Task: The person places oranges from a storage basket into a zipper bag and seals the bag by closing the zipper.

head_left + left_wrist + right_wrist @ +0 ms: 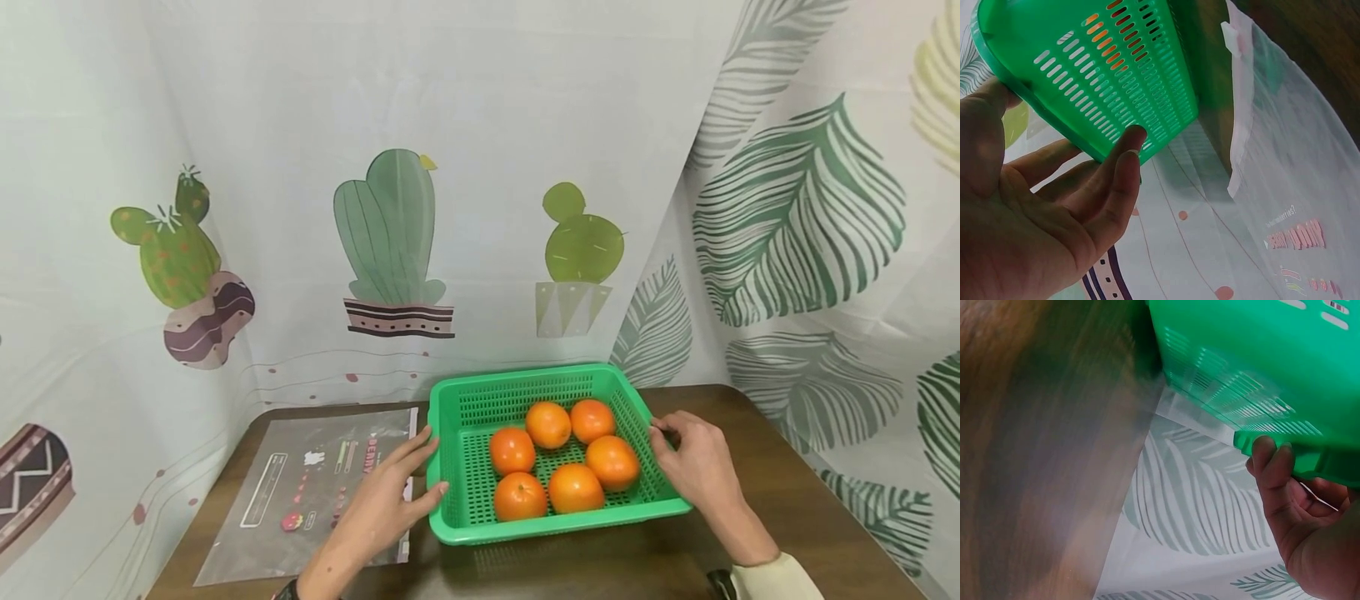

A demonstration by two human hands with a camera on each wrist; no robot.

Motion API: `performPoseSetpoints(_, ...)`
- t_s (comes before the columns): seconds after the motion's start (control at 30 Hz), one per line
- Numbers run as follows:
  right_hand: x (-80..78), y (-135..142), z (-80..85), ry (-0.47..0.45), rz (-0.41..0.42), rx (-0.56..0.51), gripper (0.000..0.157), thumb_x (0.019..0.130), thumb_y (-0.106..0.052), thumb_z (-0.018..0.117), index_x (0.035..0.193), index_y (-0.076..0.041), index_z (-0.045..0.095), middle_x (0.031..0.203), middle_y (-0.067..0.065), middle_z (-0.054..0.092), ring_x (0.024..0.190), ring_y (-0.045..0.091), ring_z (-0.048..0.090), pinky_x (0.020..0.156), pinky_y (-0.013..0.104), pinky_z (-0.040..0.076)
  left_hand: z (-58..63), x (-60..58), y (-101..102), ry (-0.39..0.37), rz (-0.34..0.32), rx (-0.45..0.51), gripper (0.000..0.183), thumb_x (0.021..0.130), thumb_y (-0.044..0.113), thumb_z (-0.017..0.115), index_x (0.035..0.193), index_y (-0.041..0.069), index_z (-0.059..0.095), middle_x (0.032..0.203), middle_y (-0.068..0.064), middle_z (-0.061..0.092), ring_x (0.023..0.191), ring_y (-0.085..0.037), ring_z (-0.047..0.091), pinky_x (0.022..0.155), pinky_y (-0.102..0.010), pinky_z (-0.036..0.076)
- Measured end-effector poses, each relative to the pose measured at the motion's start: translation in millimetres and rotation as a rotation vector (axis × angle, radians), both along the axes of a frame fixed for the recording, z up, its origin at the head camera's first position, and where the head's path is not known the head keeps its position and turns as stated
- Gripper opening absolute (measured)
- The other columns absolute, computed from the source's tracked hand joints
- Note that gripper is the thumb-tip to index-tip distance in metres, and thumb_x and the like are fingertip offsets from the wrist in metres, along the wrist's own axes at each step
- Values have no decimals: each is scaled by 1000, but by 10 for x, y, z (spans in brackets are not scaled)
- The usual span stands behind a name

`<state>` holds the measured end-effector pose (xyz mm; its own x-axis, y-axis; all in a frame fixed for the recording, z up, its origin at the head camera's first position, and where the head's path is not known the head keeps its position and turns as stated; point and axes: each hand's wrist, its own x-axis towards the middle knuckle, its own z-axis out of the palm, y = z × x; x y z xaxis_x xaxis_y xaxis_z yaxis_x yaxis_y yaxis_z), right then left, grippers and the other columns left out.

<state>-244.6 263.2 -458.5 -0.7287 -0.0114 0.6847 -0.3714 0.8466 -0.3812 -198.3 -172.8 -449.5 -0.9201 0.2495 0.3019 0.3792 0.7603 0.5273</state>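
Observation:
A green plastic basket (pixel 555 525) with slotted walls stands over the dark table, holding several oranges (pixel 576 488). At its left side my left hand (pixel 386 500) holds the rim, thumb over the edge. In the left wrist view the fingers (pixel 1125 169) of that hand reach along the outer wall below the rim. My right hand (pixel 697 458) grips the right rim. Its fingers (pixel 1272 465) curl under the lip in the right wrist view. Orange shows through the slots of the basket wall (pixel 1041 37) on the left.
A clear zip bag (pixel 262 500) with pink and red berry print lies flat on the table (pixel 757 442), left of the basket. Its slider (pixel 1232 39) shows in the left wrist view. Behind the table hangs a white curtain (pixel 487 100) with cactus and leaf prints.

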Motion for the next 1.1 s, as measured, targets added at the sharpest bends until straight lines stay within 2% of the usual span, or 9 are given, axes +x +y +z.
performPoseSetpoints(0.53,19,11,30,-40,8,-14,9,82,-4,74,89,-7,79,80,-2,70,63,11,60,55,29,48,16,5,-2,20,-3,-1,68,89,45,73,147,17,51,157,4,39,137,-23,47,106,-51,44)
performPoseSetpoints(0.8,20,8,15,-41,18,-22,10,82,-4,74,90,-8,78,81,-2,70,61,7,55,54,27,46,-4,4,-19,43,-8,-9,67,88,46,74,145,17,53,156,3,41,136,-23,48,105,-50,44)
performPoseSetpoints(1.1,20,14,25,-51,-3,0,10,82,-6,72,91,-7,77,82,1,69,67,16,60,58,32,48,-13,-18,-11,96,-2,-38,65,87,46,75,142,17,56,154,2,43,133,-23,51,101,-50,47)
